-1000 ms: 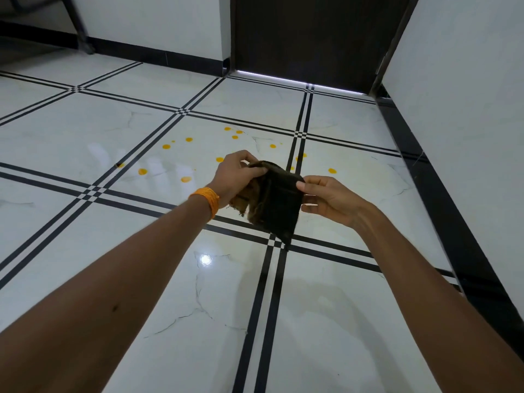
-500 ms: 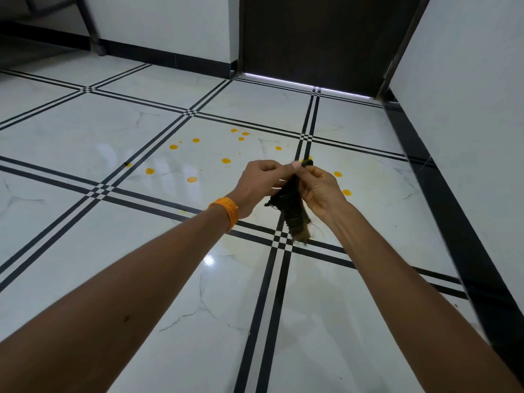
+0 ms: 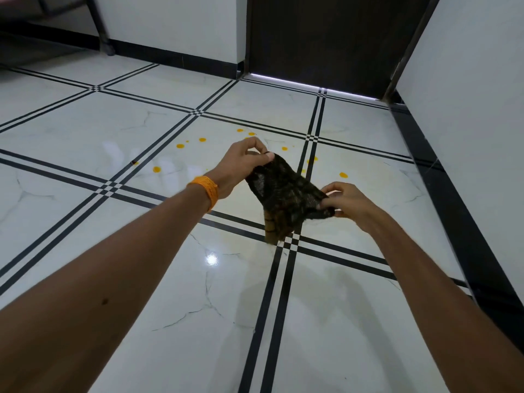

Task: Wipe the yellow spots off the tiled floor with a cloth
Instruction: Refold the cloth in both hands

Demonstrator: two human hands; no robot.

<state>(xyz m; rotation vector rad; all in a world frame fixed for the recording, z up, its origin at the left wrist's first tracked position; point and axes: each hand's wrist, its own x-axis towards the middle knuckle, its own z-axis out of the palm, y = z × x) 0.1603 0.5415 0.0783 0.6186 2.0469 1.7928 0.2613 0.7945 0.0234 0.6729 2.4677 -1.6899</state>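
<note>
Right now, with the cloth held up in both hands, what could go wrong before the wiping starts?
The cloth hangs bunched, pinched only at its edges by the left hand and right hand; it could slip, or smear if used crumpled. The yellow spots lie scattered widely across the tiled floor, so a few could be missed.

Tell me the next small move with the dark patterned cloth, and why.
Probably lower the dark patterned cloth, pinched between left hand and right hand, onto the nearest yellow spot: it hangs above the white tiled floor, and no spot looks wiped.
</note>
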